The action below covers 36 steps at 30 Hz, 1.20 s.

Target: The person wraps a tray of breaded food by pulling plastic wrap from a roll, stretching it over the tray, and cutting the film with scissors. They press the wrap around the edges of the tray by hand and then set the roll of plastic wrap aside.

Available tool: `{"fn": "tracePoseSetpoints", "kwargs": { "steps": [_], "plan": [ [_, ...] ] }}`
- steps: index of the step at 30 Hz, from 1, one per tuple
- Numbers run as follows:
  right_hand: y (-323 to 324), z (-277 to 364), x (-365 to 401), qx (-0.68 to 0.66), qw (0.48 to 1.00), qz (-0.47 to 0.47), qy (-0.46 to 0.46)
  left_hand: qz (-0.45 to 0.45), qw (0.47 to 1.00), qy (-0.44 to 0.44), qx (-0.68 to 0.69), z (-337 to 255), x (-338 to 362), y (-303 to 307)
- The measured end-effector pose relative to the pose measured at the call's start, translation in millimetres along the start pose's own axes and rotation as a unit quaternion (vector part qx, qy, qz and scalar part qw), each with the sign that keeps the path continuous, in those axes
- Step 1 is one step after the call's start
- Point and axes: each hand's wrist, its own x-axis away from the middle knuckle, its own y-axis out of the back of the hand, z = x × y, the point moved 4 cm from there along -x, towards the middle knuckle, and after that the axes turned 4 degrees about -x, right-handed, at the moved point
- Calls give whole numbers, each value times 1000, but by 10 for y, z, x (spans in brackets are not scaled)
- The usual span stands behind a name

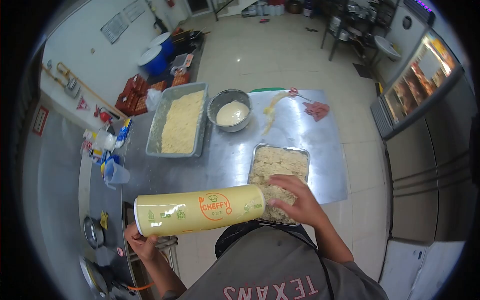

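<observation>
The person's left hand [144, 245] grips the left end of a glossy yellow cylindrical CHEFFY roll [195, 212], held across the table's near edge. The right hand [301, 204], fingers spread and curved, is by its other end, over a rectangular metal tray [281, 146] of pale crumbly mixture [276, 161]; whether it touches either is unclear.

Yellow CHEFFY roll [200, 209], sideways, beside a metal tray [308, 167] of pale crumbs [280, 162]

Metal table [230, 167] with grey tub [201, 132], bowl [235, 128], tray [307, 167] and pink cloth [317, 111] on top
</observation>
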Motion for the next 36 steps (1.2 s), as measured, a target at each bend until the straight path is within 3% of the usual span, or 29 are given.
{"fn": "tracePoseSetpoints", "kwargs": {
  "steps": [2,5,9,16,22,27,28,36],
  "plan": [
    [-16,323,73,46,987,53,144,-14,998,-30,53,6,-123,-93],
    [68,472,217,67,980,55,179,7,996,-39,82,-55,-266,-321],
    [144,328,333,140,975,56,161,41,995,-31,83,-55,-333,-494],
    [264,61,451,123,985,26,119,102,990,24,94,-3,-417,-842],
    [522,-196,366,195,973,-15,127,135,983,50,112,155,-663,-1420],
    [963,-564,169,160,981,-37,102,183,973,71,119,249,-970,-2043],
    [1061,-663,112,49,999,-11,7,192,971,76,120,284,-1012,-2154],
    [1793,-1602,-241,24,998,2,-58,260,957,83,102,663,-1470,-3365]
  ]
}}
